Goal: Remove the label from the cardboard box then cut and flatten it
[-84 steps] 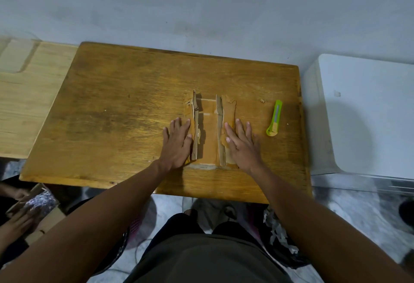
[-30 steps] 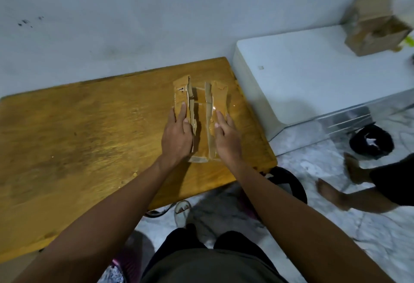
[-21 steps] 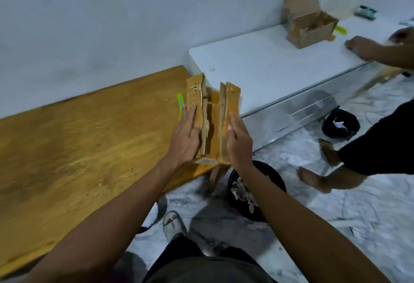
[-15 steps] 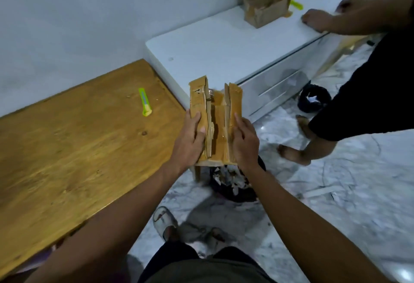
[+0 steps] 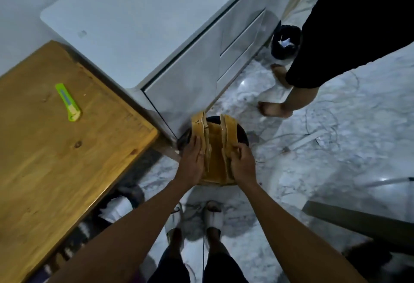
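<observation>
Half a second ago I held the box [image 5: 214,148] at the height of the table [image 5: 56,148] edge, in front of the white cabinet [image 5: 134,24]; now I have turned more to the right and I look almost straight down, so the box is low over the floor, above a dark round bin [image 5: 243,135] that stands at the corner of the cabinet. The green cutter [image 5: 68,102] lies on the table as before, well apart from my hands. The other person, who was reaching on the cabinet top, now shows only as a dark garment and bare feet [image 5: 272,109] on the marble floor at the right. My left hand [image 5: 192,162] lies along the left flap of the flattened box, the fingers nearly straight and close together, pressing on the cardboard from the outside; I cannot see the thumb. My right hand [image 5: 243,163] grips the right flap, its fingers [image 5: 235,149] curled over the edge of the cardboard. The two side flaps stand up a little and the middle panel lies between my hands. My own feet in white sandals [image 5: 214,215] are below the box. A second dark bin [image 5: 285,41] stands further away beside the cabinet.
</observation>
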